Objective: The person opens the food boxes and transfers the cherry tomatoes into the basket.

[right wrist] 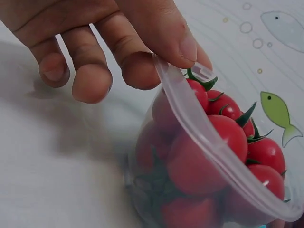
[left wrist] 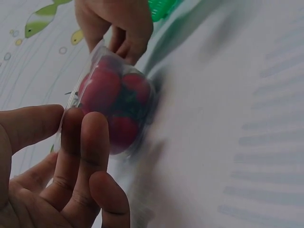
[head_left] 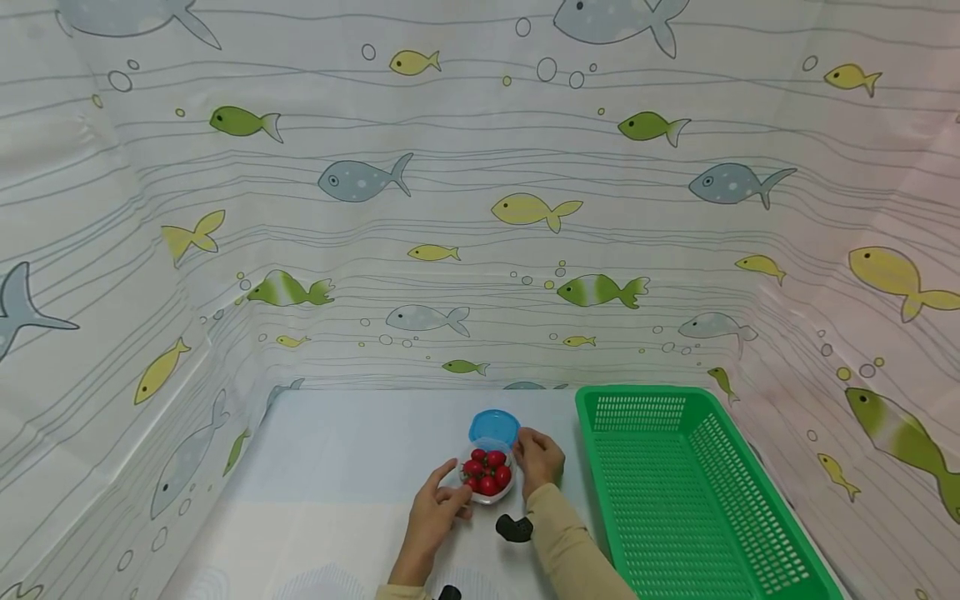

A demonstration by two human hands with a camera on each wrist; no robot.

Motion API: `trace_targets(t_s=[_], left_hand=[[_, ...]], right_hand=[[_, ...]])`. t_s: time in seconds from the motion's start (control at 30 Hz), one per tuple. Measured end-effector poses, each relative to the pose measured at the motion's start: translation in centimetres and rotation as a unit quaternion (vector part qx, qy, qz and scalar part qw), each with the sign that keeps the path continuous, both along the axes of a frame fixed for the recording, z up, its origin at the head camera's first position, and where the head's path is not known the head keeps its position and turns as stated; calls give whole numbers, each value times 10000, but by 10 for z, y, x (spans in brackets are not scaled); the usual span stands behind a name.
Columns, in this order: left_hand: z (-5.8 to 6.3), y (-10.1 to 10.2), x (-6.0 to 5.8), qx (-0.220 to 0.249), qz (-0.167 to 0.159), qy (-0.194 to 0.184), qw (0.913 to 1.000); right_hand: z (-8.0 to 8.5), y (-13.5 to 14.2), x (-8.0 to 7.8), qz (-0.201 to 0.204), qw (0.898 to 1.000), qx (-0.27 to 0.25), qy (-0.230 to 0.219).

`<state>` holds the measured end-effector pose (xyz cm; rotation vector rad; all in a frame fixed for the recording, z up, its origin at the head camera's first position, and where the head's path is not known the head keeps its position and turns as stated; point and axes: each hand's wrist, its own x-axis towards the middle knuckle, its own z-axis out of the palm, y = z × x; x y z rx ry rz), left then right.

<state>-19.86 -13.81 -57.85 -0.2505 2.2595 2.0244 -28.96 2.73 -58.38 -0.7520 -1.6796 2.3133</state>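
Note:
A clear plastic tub (head_left: 487,500) with a pale rim stands on the table, filled with red cherry tomatoes (head_left: 487,472) that have green stems. My left hand (head_left: 438,507) holds the tub at its near left side, thumb and fingers at the rim. On the far right side, my right hand (head_left: 538,460) pinches the rim; the right wrist view shows its thumb over the rim (right wrist: 209,137), with the other fingers loosely bent outside. Directly behind the tub is a blue lid (head_left: 494,426), close to the right fingertips and overlapping the tub's far edge in the head view.
A large green perforated basket (head_left: 675,492) stands to the right, close beside my right forearm. Fish-patterned sheeting (head_left: 480,208) rises behind and on both sides of the white table (head_left: 337,467). Dark wrist mounts (head_left: 514,528) show near both wrists.

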Motion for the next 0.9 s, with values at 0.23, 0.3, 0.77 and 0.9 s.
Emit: trace_targets(t_s=[0.23, 0.3, 0.77, 0.9], left_hand=[[2, 1, 2, 38, -23, 19, 10000], [2, 1, 1, 19, -13, 35, 10000], [-1, 0, 0, -130, -40, -5, 9999], [0, 0, 0, -151, -53, 3, 9999]], right_hand=[[7, 3, -7, 38, 9986, 501, 158], [12, 4, -7, 317, 9974, 614, 222], [54, 15, -4, 2625, 9100, 3152, 608], [66, 20, -4, 3184, 8687, 3731, 687]])
